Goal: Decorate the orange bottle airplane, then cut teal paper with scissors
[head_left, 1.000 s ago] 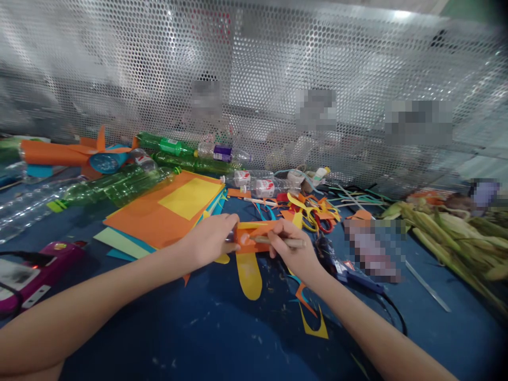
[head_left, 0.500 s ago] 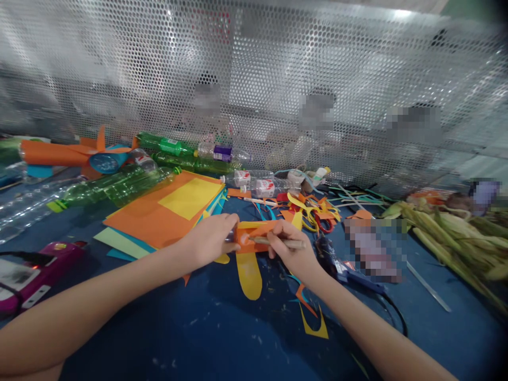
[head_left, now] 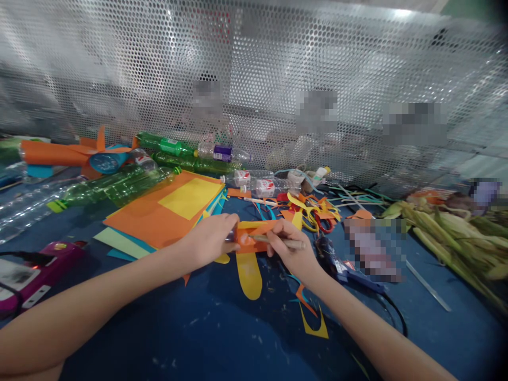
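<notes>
At the centre of the frame, the orange piece lies across the space between the two hands, above the blue tabletop. A yellow rounded tab extends from below it toward the bottom of the frame.

Left hand: thumb and fingers curl around the left end of the orange piece. The grip on the far side is hidden, so finger pressure cannot be told.

Right hand: fingers are drawn in around a thin brown stick, held like a pencil. Its tip is at or very near a pale patch on the orange face; contact cannot be confirmed. Whether the patch is a marking, a gap or glare is also unclear.

Recommended practice for tip work at the patch:

1. Brace the orange piece firmly with the left hand, without crushing it; it is probably thin paper.
2. Rest the right-hand fingertips on the right end of the piece to steady the tip.
3. Use short, light strokes. Heavy pressure could dent or tear the surface.
4. Position the left thumb clear of the tip's path.
5. Avoid bending the yellow tab against the tabletop.
6. Guard the right forearm against the dark blue tool and its black cable, just beside it at right of centre.
</notes>
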The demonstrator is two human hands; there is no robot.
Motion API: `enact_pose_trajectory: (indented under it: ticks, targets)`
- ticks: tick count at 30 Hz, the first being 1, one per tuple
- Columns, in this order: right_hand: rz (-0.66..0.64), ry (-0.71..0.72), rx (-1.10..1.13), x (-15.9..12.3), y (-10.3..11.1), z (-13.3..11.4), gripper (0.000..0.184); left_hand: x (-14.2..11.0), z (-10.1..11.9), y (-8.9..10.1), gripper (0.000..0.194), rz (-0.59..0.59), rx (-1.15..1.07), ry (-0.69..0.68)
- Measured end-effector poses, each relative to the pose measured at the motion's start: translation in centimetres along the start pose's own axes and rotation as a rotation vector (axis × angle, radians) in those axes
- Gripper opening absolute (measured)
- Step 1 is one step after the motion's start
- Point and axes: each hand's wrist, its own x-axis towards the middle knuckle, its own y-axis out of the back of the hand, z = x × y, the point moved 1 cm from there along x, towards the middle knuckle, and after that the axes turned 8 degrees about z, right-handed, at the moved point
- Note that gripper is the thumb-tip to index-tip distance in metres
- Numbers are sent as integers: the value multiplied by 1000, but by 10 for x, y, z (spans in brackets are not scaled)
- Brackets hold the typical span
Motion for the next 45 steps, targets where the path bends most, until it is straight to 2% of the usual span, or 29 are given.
enact_pose_trajectory:
  ticks: [17,45]
  targets:
    - [-31,-11,9,0,-1,0,19,1,2,1,24,-33,35,34]
    - [-6,8,-9,1,0,-1,21,1,-2,-2,20,3,15,6]
